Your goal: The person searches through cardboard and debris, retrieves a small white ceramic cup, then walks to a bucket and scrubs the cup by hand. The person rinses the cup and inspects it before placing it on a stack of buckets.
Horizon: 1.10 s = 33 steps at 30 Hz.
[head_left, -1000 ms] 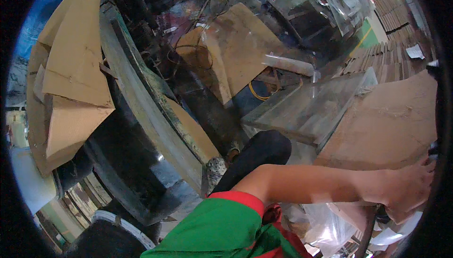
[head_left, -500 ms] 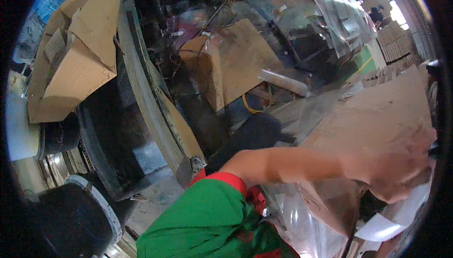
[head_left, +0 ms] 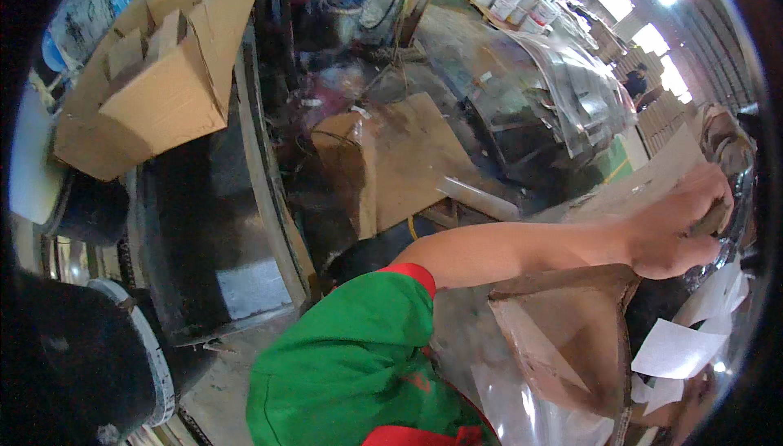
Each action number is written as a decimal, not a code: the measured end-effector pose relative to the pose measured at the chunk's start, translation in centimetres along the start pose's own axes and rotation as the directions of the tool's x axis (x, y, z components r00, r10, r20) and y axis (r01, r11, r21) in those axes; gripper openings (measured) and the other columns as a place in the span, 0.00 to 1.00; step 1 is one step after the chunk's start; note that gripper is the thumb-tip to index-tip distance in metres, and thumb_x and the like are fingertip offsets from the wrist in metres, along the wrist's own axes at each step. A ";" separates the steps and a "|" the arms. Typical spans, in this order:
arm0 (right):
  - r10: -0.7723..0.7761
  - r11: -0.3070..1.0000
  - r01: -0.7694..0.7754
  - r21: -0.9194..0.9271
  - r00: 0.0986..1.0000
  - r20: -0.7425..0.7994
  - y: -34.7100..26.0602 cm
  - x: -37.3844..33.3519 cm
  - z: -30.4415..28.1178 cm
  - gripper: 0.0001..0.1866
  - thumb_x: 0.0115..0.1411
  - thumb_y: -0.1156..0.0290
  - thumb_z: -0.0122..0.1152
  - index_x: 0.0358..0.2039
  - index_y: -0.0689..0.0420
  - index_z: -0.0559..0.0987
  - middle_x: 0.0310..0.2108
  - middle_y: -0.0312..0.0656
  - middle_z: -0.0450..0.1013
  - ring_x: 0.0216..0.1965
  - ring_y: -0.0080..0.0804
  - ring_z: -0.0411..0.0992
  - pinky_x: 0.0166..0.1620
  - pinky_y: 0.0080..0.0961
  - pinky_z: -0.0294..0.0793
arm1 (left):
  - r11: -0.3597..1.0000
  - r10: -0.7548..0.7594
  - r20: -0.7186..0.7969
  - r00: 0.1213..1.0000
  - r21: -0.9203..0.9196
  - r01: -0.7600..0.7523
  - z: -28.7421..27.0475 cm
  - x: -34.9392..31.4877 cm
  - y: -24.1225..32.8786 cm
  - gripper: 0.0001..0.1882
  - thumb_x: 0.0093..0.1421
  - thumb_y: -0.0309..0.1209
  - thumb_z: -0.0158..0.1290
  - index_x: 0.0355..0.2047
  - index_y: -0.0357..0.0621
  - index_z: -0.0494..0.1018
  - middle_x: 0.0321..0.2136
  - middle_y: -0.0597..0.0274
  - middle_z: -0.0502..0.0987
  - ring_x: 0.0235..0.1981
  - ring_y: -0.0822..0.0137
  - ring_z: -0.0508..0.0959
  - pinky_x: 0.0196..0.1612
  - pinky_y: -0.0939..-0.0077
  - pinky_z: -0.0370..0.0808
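My left arm in a green sleeve with red trim reaches across to the right. My left hand [head_left: 681, 221] is closed, its fingers curled and the thumb below them. What it grips is hidden at the fingertips. Behind it stands a raised cardboard flap [head_left: 644, 175], and dark crinkled plastic [head_left: 740, 189] lies beside the fingers. Below the forearm is an open cardboard box [head_left: 571, 323] with clear plastic film [head_left: 522, 401] beside it. White paper sheets [head_left: 681, 350] lie under the hand. My right hand is not in view.
At the left an open cardboard carton [head_left: 163, 91] sits above a dark trough-like surface [head_left: 212, 226]. A black drum [head_left: 90, 364] stands at lower left. Flattened cardboard [head_left: 416, 160] and a pale roll [head_left: 481, 197] lie ahead. Transparent sheets [head_left: 571, 91] are stacked farther off; a person [head_left: 636, 79] is far back.
The view has tilted up, showing more of the far workshop. My left hand, blurred and lower before, appears higher with curled fingers. The cardboard flap behind it shows less.
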State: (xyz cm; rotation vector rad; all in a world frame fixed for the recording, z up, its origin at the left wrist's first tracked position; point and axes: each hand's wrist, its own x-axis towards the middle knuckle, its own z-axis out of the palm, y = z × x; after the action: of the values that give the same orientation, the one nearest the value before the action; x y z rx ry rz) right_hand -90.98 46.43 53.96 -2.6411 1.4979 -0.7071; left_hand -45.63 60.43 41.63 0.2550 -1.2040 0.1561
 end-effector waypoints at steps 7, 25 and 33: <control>0.043 0.995 -0.046 -0.090 0.999 -0.031 -2.2 -0.1 -2.3 0.26 0.65 0.62 0.54 0.58 0.65 0.67 0.52 0.46 0.69 0.50 0.35 0.68 0.53 0.32 0.68 | 0.993 0.097 0.002 0.995 -0.071 -0.097 0.3 2.0 -1.4 0.18 0.55 0.43 0.52 0.24 0.39 0.71 0.27 0.49 0.70 0.36 0.47 0.69 0.42 0.56 0.65; 0.152 0.976 -0.171 -0.134 0.978 -0.139 -5.7 -0.2 1.7 0.28 0.63 0.61 0.55 0.59 0.64 0.67 0.54 0.45 0.68 0.52 0.36 0.67 0.55 0.32 0.67 | 0.894 0.208 0.028 0.978 -0.411 -0.179 0.4 7.5 -9.2 0.30 0.63 0.43 0.48 0.07 0.39 0.60 0.07 0.53 0.56 0.09 0.57 0.55 0.15 0.65 0.56; 0.194 0.966 -0.207 -0.154 0.976 -0.094 -15.7 10.4 9.4 0.29 0.62 0.61 0.56 0.59 0.63 0.66 0.54 0.44 0.67 0.53 0.36 0.67 0.56 0.32 0.66 | 0.924 0.208 -0.115 0.971 -0.304 -0.233 -5.4 13.8 -18.0 0.23 0.53 0.43 0.55 0.10 0.44 0.63 0.11 0.56 0.62 0.13 0.58 0.61 0.20 0.66 0.60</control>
State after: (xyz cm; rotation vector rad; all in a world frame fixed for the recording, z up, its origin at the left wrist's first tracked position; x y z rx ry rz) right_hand -70.08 44.50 53.15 -2.5461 1.8886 -0.7078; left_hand -31.38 44.42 50.70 -0.1684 -1.1566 0.1652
